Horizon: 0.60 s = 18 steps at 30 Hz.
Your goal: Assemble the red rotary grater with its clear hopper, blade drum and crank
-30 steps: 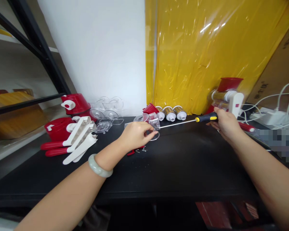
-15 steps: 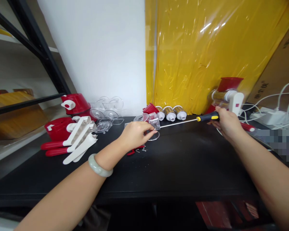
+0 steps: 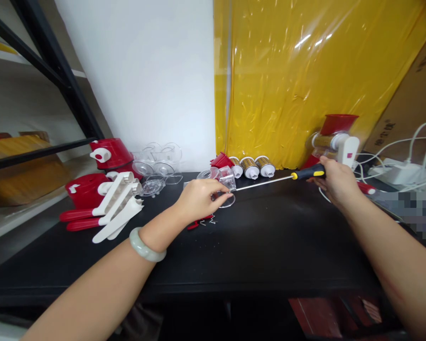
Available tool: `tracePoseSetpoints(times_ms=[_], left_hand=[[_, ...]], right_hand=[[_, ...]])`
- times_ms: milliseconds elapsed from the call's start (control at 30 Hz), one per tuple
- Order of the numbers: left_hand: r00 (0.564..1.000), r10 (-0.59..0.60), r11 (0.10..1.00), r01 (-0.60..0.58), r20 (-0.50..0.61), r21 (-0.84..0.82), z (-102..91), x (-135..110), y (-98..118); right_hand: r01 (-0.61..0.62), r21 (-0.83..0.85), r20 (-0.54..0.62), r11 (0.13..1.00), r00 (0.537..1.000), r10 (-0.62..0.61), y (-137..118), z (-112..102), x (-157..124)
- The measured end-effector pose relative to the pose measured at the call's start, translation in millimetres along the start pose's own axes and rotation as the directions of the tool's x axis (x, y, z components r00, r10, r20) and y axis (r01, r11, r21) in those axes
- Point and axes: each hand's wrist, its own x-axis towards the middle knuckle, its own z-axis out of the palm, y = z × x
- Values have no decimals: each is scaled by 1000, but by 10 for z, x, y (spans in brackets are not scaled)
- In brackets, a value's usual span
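Observation:
My left hand (image 3: 199, 198) rests on the black table (image 3: 255, 237), fingers pinched on a clear plastic part (image 3: 227, 189) with a round flange. My right hand (image 3: 335, 182) is closed round the black-and-yellow handle of a long screwdriver (image 3: 270, 181). Its thin shaft runs left, and the tip sits against the clear part beside my left fingers. A jade bangle (image 3: 146, 246) circles my left wrist. Small metal clips and a red piece (image 3: 200, 221) lie just under my left hand.
Red housings (image 3: 110, 152) and white handle parts (image 3: 119, 208) lie at the left, with clear discs (image 3: 158, 163) behind. Three metal drums (image 3: 250, 166) stand by the yellow sheet (image 3: 298, 76). An assembled red-and-white grinder (image 3: 335, 139), white cables and a charger (image 3: 401, 173) are at the right.
My right hand has drawn the screwdriver slightly to the right and up. My left hand has stayed on the clear part.

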Motion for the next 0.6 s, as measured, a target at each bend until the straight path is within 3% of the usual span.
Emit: tracePoseSetpoints(times_ms=[300,600], left_hand=[[992,90,994,-95,-89,-47,-40,0,34],[987,129,988,-135,-92,-71,-48,4,44]], right_hand=[[65,84,2,994,998,-66,-72,0,-36],[68,112,-22,991,998,-66,-77,4,-31]])
